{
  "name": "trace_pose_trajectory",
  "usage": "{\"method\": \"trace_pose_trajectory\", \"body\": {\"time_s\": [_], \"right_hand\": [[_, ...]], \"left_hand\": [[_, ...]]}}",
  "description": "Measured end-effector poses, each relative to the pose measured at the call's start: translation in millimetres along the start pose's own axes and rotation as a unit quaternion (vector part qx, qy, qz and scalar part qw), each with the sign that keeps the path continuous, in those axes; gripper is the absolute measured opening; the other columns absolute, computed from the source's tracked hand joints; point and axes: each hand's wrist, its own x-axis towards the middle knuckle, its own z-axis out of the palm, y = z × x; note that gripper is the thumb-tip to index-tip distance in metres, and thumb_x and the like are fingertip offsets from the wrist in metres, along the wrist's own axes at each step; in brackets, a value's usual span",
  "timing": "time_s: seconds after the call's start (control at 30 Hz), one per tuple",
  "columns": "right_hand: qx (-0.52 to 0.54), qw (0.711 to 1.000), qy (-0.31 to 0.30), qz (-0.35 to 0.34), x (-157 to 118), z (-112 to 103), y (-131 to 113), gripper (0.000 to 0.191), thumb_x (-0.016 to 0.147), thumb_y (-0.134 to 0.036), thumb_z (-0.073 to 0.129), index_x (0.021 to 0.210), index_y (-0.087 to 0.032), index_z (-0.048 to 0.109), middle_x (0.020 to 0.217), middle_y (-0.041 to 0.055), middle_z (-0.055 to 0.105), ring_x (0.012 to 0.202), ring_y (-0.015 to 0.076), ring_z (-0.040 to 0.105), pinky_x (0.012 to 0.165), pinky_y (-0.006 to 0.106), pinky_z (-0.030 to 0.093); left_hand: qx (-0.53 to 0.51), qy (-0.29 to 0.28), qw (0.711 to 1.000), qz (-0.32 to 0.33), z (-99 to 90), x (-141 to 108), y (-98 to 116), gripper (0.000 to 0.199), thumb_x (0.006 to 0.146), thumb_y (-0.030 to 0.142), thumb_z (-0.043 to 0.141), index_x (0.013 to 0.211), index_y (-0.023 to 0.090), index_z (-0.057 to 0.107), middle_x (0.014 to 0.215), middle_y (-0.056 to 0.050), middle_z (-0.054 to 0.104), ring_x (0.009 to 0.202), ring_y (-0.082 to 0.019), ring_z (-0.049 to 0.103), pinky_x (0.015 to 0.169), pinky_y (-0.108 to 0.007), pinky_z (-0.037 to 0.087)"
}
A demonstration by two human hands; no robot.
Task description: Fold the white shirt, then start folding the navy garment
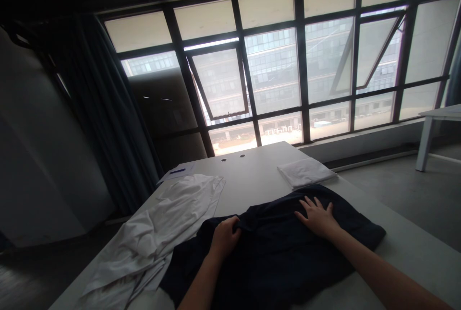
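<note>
A dark navy garment (273, 252), perhaps a shirt, lies spread across the near part of the white table. My left hand (226, 235) is closed on its far edge, where the cloth bunches into folds. Flat on the garment's right side rests my right hand (319, 217), fingers spread apart. To the left, a crumpled white garment (162, 219) touches the dark cloth, which partly overlaps it. Beyond my right hand sits a folded white cloth (306, 172). The lower edge of the dark garment is in shadow and hard to make out.
On the white table (248, 180), a blue pen (177, 171) lies on paper at the far left corner. Two round cable holes are near the far edge. Windows (273, 70) stand behind, a dark curtain (97, 108) at left, and another white table (428, 127) at right.
</note>
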Motion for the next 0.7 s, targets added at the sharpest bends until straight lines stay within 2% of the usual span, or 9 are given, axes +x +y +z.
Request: {"method": "trace_pose_trajectory", "body": {"time_s": [0.7], "right_hand": [[0.001, 1.000, -0.005, 0.003, 1.3, 0.6, 0.6, 0.077, 0.096, -0.069, 0.030, 0.158, -0.026, 0.038, 0.169, 0.0100, 0.026, 0.154, 0.0447, 0.016, 0.109, 0.084, 0.008]], "left_hand": [[0.008, -0.013, 1.000, -0.009, 0.4, 1.1, 0.1, 0.013, 0.088, 0.015, 0.059, 0.091, 0.023, 0.068, 0.093, -0.001, 0.074, 0.087, -0.019, 0.069, 0.072, -0.024, 0.037]]}}
